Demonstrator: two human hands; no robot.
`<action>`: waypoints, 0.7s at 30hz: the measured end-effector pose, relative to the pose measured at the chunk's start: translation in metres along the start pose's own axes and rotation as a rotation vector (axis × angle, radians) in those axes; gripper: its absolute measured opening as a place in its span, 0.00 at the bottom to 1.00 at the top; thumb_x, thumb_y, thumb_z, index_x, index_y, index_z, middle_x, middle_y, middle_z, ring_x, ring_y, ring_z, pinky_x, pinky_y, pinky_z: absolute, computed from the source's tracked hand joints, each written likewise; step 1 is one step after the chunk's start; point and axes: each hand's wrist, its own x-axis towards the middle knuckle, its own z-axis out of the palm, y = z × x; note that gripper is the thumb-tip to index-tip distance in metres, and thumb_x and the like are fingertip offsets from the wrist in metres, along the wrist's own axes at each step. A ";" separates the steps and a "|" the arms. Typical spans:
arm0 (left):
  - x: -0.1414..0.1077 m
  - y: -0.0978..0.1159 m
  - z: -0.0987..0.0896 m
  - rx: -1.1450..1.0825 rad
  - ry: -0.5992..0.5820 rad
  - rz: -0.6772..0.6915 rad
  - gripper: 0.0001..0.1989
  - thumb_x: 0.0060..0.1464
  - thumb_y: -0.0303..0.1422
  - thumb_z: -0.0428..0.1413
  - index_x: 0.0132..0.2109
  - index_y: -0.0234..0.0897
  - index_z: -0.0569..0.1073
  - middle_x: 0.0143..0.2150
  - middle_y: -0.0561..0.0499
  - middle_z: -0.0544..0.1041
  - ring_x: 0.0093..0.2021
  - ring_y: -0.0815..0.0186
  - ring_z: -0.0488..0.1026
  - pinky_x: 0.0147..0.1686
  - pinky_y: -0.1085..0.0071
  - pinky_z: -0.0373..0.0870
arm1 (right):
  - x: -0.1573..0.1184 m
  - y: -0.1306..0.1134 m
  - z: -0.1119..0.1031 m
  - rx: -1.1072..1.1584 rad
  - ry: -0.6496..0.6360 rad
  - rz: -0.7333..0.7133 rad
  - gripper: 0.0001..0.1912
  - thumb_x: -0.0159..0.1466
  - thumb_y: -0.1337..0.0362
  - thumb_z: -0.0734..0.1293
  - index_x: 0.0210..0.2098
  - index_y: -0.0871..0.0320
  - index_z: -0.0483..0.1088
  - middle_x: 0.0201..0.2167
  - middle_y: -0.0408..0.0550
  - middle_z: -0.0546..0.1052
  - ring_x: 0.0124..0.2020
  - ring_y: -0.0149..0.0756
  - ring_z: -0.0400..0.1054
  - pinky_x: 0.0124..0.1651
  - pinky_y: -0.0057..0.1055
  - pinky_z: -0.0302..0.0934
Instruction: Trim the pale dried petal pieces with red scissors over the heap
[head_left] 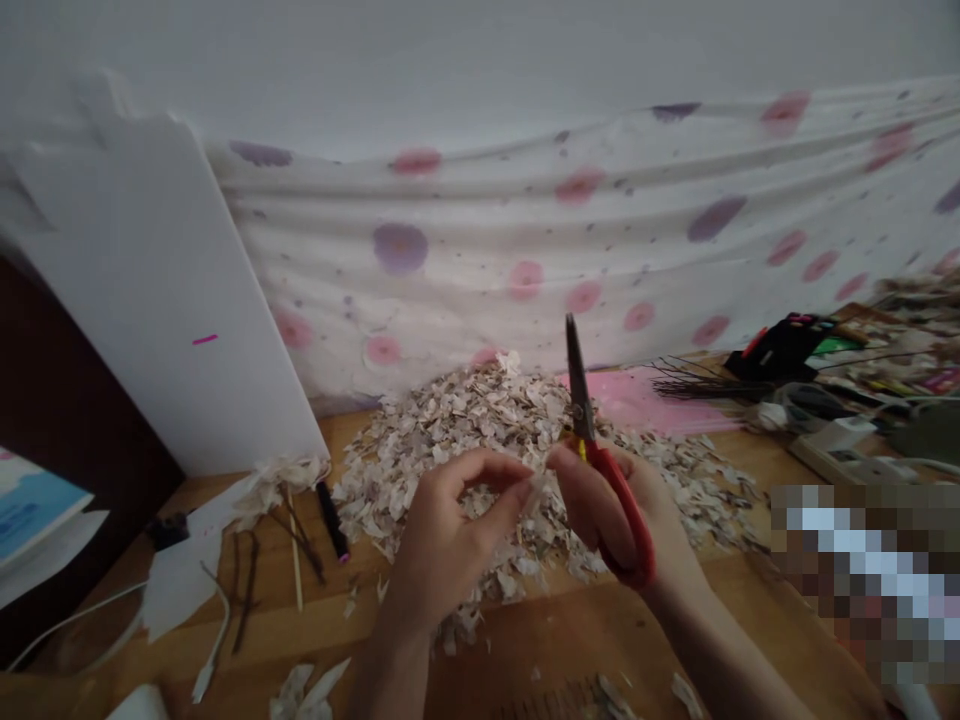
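My left hand (450, 530) pinches a small pale flake between thumb and fingertips, close to the scissors. My right hand (607, 510) grips red-handled scissors (626, 510), whose steel blades (578, 385) point up and away from me. The blades look nearly closed, and the flake's tip is near their base. Below and behind both hands lies a wide heap of pale papery scraps (480, 430) on the wooden table (525, 640). Some scraps are scattered nearer me.
A white board (150, 300) leans at the left against a wall hung with spotted cloth (480, 240). Near it lie a black marker (331, 518), thin sticks and white sheets. A bundle of dark twigs (705, 385), a power strip (840, 450) and cluttered items sit right.
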 end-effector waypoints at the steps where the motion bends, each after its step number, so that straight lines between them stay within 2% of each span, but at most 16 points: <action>1: 0.001 0.000 0.000 -0.008 0.020 -0.002 0.01 0.54 0.31 0.62 0.35 0.39 0.79 0.34 0.50 0.81 0.37 0.64 0.78 0.40 0.71 0.73 | 0.000 0.002 0.001 0.037 0.009 -0.019 0.24 0.61 0.46 0.70 0.26 0.57 0.60 0.12 0.34 0.56 0.13 0.23 0.46 0.15 0.20 0.41; 4: 0.002 0.000 0.001 -0.058 0.084 0.002 0.03 0.53 0.31 0.64 0.33 0.39 0.78 0.31 0.51 0.81 0.34 0.65 0.78 0.37 0.72 0.74 | 0.001 0.006 0.004 0.047 0.005 -0.083 0.25 0.61 0.41 0.68 0.31 0.57 0.61 0.17 0.35 0.59 0.15 0.24 0.48 0.17 0.22 0.45; 6: 0.001 0.000 0.001 -0.097 0.134 0.000 0.04 0.53 0.33 0.64 0.32 0.38 0.78 0.29 0.52 0.80 0.32 0.66 0.78 0.35 0.73 0.74 | 0.001 0.006 0.006 -0.012 -0.024 -0.136 0.26 0.56 0.42 0.72 0.34 0.57 0.62 0.24 0.39 0.66 0.18 0.26 0.54 0.19 0.23 0.51; 8: 0.000 0.001 0.001 -0.119 0.189 -0.002 0.06 0.53 0.33 0.64 0.31 0.37 0.77 0.27 0.53 0.79 0.30 0.67 0.77 0.33 0.74 0.73 | 0.001 0.006 0.008 -0.060 -0.058 -0.164 0.27 0.52 0.46 0.76 0.34 0.56 0.60 0.29 0.43 0.70 0.22 0.28 0.59 0.22 0.24 0.56; 10: 0.000 0.001 0.003 -0.118 0.239 0.017 0.06 0.53 0.33 0.64 0.30 0.37 0.76 0.27 0.53 0.78 0.29 0.69 0.75 0.31 0.76 0.72 | 0.001 0.005 0.012 -0.073 -0.066 -0.159 0.27 0.51 0.49 0.77 0.33 0.56 0.59 0.30 0.44 0.70 0.24 0.29 0.61 0.24 0.24 0.58; 15: -0.001 -0.002 0.009 -0.106 0.331 0.080 0.06 0.52 0.31 0.65 0.30 0.38 0.75 0.27 0.55 0.78 0.28 0.71 0.75 0.30 0.78 0.72 | -0.002 0.000 0.020 -0.055 -0.033 -0.173 0.21 0.56 0.56 0.74 0.30 0.55 0.57 0.29 0.43 0.72 0.26 0.29 0.64 0.25 0.24 0.60; 21: 0.000 -0.003 0.009 -0.170 0.327 0.053 0.10 0.50 0.30 0.66 0.29 0.38 0.71 0.31 0.54 0.80 0.30 0.71 0.77 0.30 0.79 0.73 | -0.004 -0.002 0.018 -0.011 -0.028 -0.219 0.18 0.57 0.65 0.73 0.31 0.55 0.56 0.32 0.44 0.75 0.25 0.26 0.65 0.23 0.21 0.59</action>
